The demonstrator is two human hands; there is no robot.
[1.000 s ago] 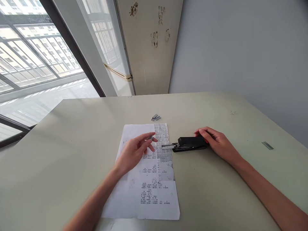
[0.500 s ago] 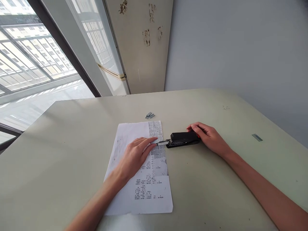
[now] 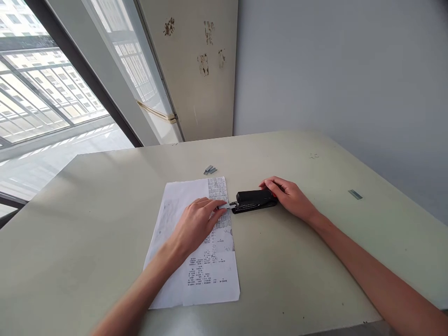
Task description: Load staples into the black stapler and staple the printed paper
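A black stapler (image 3: 254, 200) lies on the pale green table (image 3: 105, 196), its metal staple tray (image 3: 228, 205) pulled out to the left. My right hand (image 3: 289, 197) rests on the stapler's rear end, fingers closed over it. My left hand (image 3: 196, 222) lies on a printed sheet of paper (image 3: 198, 254), its fingertips pinched at the end of the metal tray; a strip of staples seems to be between them, too small to be sure.
A few loose staple strips (image 3: 210, 170) lie on the table beyond the paper. Another staple strip (image 3: 354, 194) lies far right. A window and a stained door stand behind the table, with a grey wall to the right.
My left hand moved right from above the paper to the stapler's open tray and now touches it. The right hand kept its hold on the stapler. The view shifted a little.
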